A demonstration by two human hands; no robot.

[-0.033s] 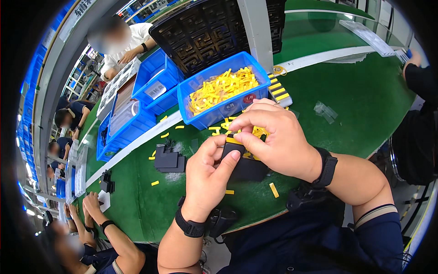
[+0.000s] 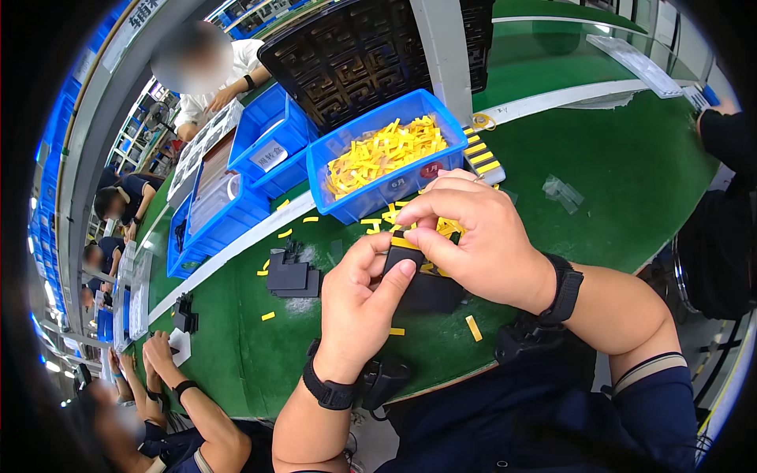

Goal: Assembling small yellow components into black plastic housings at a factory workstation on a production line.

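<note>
My left hand (image 2: 353, 296) is closed around a small flat black rectangular piece (image 2: 404, 258), its thumb lying on the face. A yellow strip (image 2: 405, 243) runs across the piece near its upper end. At that end my right hand (image 2: 485, 240) pinches with thumb and index finger, touching the strip's right side; its fingertips partly hide the contact. Below both hands lie more black pieces (image 2: 435, 294) on the green table. Loose yellow strips (image 2: 388, 214) are scattered just beyond my fingers.
A blue bin (image 2: 335, 206) full of yellow strips stands ahead, with a yellow-and-black striped block (image 2: 484, 158) at its right. Left of my hands is a stack of black pieces (image 2: 288, 276). More blue bins (image 2: 272, 169) stand farther left. Co-workers' hands (image 2: 162, 355) are at the left edge.
</note>
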